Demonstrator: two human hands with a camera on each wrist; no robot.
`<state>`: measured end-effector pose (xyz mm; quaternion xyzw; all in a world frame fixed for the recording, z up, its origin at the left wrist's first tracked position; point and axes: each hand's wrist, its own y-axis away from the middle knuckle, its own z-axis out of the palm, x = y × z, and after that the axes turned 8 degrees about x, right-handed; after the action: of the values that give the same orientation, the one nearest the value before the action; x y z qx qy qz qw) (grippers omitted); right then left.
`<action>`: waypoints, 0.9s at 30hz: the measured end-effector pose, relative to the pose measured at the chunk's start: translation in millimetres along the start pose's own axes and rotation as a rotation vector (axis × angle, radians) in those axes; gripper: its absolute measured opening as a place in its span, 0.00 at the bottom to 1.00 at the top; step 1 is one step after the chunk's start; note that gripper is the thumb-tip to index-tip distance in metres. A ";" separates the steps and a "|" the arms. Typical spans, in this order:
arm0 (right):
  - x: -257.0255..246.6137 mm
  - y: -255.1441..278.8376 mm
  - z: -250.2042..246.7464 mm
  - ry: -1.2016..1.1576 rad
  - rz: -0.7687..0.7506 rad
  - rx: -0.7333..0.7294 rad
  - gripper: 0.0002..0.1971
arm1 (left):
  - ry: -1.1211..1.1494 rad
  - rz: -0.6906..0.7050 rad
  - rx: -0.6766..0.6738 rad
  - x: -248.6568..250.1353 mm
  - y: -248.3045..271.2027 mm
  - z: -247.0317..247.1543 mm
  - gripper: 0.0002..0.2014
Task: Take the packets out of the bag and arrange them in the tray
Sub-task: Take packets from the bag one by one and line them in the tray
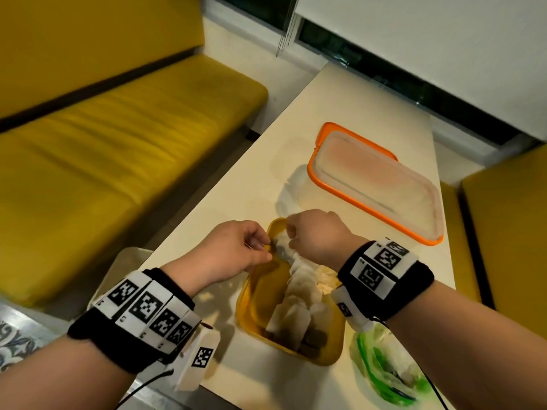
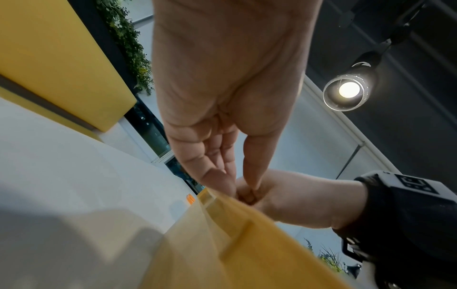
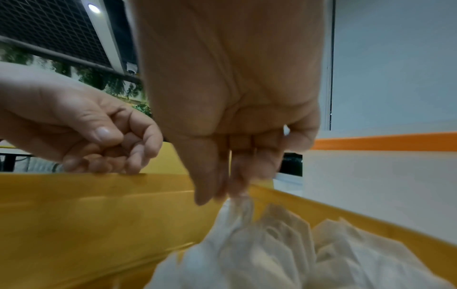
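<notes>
A yellow tray [image 1: 245, 294] sits on the table near me and holds several white packets [image 1: 296, 315] in a loose pile. My right hand [image 1: 291, 232] is over the tray's far end and pinches one white packet [image 3: 239, 203] by its top, lifting it off the pile [image 3: 284, 244]. My left hand [image 1: 263, 248] is just left of it with curled fingers [image 3: 138, 154] resting on the tray's rim [image 3: 99, 179]; I see nothing held in it. A clear plastic bag [image 1: 384, 365] with a green zip lies right of the tray, under my right forearm.
A clear storage box with an orange rim [image 1: 376, 184] stands on the pale table [image 1: 251, 179] beyond the tray. A yellow bench [image 1: 118, 137] runs along the left, another yellow seat [image 1: 509, 232] on the right. The table's left edge is close to the tray.
</notes>
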<state>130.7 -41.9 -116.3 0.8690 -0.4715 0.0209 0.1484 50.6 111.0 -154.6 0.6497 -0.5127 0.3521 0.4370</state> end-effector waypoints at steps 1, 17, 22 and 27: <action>-2.1 1.4 1.9 0.049 -0.035 -0.069 0.07 | 0.001 0.001 0.002 0.3 -0.1 0.4 0.07; 91.6 190.5 26.6 -0.601 0.615 0.187 0.08 | -0.053 0.164 -0.045 50.1 25.2 23.1 0.09; 75.6 209.8 91.5 -0.491 0.680 0.024 0.18 | -0.054 0.227 -0.241 76.8 38.0 76.1 0.09; 69.4 220.2 120.2 -0.718 0.727 0.233 0.10 | -0.240 0.314 -0.357 92.9 42.2 129.4 0.10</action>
<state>-25.0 -244.3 -166.5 0.6124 -0.7584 -0.1760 -0.1370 31.7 -46.4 -109.6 0.5122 -0.7093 0.2399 0.4207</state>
